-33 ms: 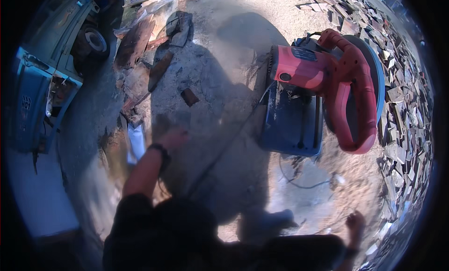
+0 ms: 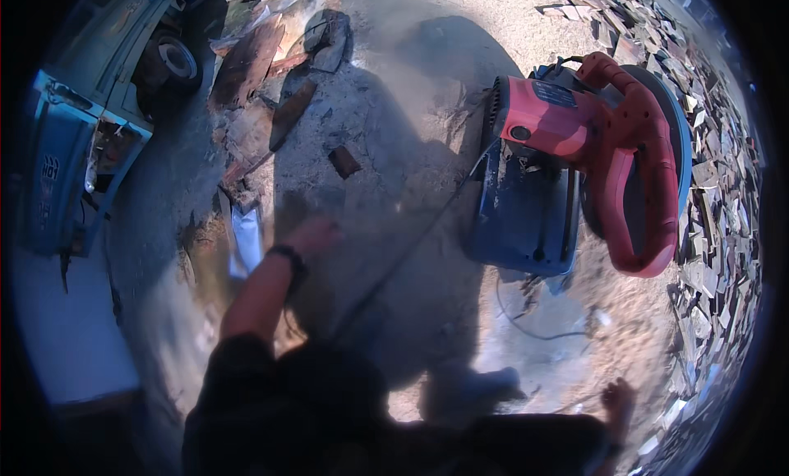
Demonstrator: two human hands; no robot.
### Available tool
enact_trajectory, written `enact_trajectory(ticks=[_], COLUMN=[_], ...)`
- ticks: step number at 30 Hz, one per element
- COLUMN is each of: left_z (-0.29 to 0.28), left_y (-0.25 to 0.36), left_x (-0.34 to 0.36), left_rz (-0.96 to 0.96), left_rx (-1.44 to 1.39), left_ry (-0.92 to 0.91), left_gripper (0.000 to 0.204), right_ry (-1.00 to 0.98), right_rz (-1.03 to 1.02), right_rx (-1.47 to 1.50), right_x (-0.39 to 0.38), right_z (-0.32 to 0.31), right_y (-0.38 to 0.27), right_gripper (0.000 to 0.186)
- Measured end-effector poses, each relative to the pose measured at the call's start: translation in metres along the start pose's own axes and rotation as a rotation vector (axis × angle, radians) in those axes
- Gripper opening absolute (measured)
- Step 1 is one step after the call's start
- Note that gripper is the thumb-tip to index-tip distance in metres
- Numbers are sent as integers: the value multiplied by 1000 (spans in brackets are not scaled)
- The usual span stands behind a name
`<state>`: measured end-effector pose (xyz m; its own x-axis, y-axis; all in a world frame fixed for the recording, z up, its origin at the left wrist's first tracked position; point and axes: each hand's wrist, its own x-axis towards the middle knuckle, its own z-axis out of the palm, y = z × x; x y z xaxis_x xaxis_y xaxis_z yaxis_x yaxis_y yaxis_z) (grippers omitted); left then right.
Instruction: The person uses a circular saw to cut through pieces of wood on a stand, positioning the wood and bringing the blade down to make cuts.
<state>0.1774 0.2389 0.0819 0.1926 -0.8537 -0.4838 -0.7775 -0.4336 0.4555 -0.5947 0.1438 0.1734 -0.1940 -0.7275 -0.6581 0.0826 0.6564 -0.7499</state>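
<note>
One red saw (image 2: 546,119) sits right of centre on the dusty ground (image 2: 411,312), handle (image 2: 653,205) ungripped, nothing visibly finished, any cutting not under way! Two hands, both off it: the left hand (image 2: 316,236) blurs near one brown scrap (image 2: 345,161), the right hand (image 2: 616,396) hangs lower right; fingers, I can't tell on either; one vehicle (image 2: 66,147) beyond, wood pieces (image 2: 707,271) past counting

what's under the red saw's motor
A blue base shows below the red saw, partly hidden by its motor; whatever lies directly beneath the base is covered.
</note>
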Motion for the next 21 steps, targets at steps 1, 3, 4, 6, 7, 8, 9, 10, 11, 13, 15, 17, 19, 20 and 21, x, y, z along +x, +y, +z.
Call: enact_trajectory(ticks=[1,3,4,6,7,8,9,10,11,13,15,17,19,20,21], left_z=[-1,-1,3,5,4,3,2,3,2,0,-12,-18,-46,-60,-62], left_y=[-4,-17,-25,-31,-26,-25,-30,-37,-44,-53,-78,-124,-124,-127,-151], left_x=[-3,-16,-21,-28,-26,-21,-20,-11,-3,13,34,46,51,47,39], left_rz=[-34,-89,-151,-231,-308,-385,-408,-340,-273,-278,-271,-561,-629,-695,-714], left_rx=[-10,-30,-167,-311,-446,-578,-580,-510,-435,-427,-412,-699,-892,-1072,-1061], left_ry=[16,28,68,113,165,219,228,352,473,614,756,894,874,867,876], left_gripper=[31,30,29,28,27,26,26,28,30,33,37,37,35,34,34], right_ry=[-41,-247,-123,-173,-172,-179,-153,-116,-118,-59,-155,-52,35,55,63], right_rz=[23,203,273,324,332,335,321,301,257,262,278,276,280,293,309], right_rx=[-67,-346,-317,-400,-433,-444,-432,-416,-423,-412,-463,-522,-577,-609,-647], right_x=[-1,20,11,19,20,18,16,16,22,24,59,54,34,25,18], right_z=[8,14,41,51,59,68,79,86,80,91,49,52,48,49,52], right_y=[17,38,40,46,44,38,30,25,25,12,8,-3,-17,-22,-27], right_gripper=[32,34,35,38,38,38,38,38,38,25,16,16,17,17,17])
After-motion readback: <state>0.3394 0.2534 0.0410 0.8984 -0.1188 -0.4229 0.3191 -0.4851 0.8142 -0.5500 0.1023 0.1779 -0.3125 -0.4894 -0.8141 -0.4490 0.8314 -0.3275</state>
